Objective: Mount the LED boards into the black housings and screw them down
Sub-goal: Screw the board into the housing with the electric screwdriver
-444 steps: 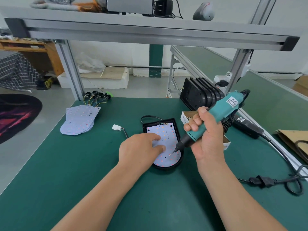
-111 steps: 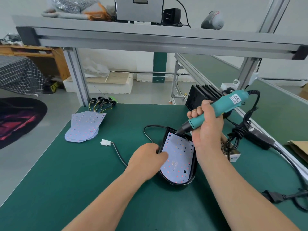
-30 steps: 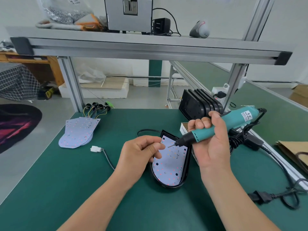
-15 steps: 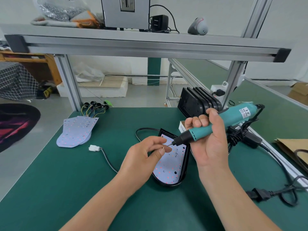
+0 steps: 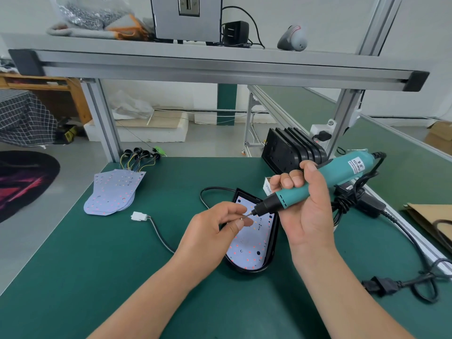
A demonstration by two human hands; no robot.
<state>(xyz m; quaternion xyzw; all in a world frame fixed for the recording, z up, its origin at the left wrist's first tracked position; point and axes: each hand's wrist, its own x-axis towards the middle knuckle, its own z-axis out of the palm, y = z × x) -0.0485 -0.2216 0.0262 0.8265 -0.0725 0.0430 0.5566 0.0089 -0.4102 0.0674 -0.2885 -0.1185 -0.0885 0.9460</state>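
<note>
A person's left hand [image 5: 215, 231] pinches a small screw [image 5: 241, 218] between thumb and forefinger, its grip closed tight on it, right at the bit of a teal electric screwdriver [image 5: 337, 172]. The right hand [image 5: 308, 211] has its grip wrapped fully round the tool's barrel, bit pointing down and to the left. Just beneath both hands an LED board [image 5: 252, 241] lies inside a black housing [image 5: 244, 272] on the green surface [image 5: 122, 277], the housing's cable running left to a white plug [image 5: 138, 216]. Spare boards [image 5: 112, 192] are stacked at the far left of the surface; more black housings [image 5: 291, 150] stand in a row at the back right.
</note>
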